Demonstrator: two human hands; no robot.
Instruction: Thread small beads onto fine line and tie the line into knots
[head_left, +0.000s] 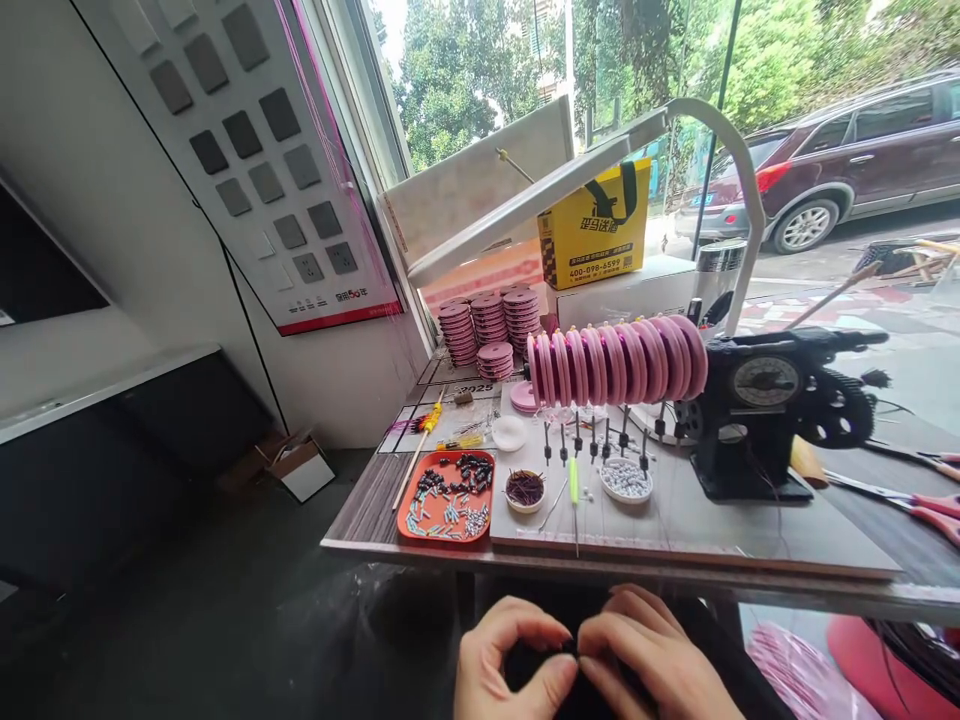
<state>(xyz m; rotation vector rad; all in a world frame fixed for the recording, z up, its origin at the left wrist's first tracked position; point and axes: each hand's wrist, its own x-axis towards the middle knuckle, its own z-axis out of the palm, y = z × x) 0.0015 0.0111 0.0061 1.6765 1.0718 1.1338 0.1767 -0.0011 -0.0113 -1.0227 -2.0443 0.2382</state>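
My left hand [506,660] and my right hand [652,660] meet below the table's front edge, over my dark lap. Thumbs and forefingers of both hands pinch together at one spot, fingertips touching; whatever is between them is too small to make out. On the table ahead stand an orange tray [448,497] of small black and pale parts, a small bowl [525,490] of dark bits and a white bowl [625,480] of pale beads. A row of pink spools [616,358] sits on a black winding machine [765,410].
Stacks of pink spools [489,325] stand at the back by a yellow bag [596,225]. A white desk lamp [570,185] arches over the table. Red-handled scissors [919,505] lie at the right. Several upright pins [592,440] stand on the board. The dark floor lies at the left.
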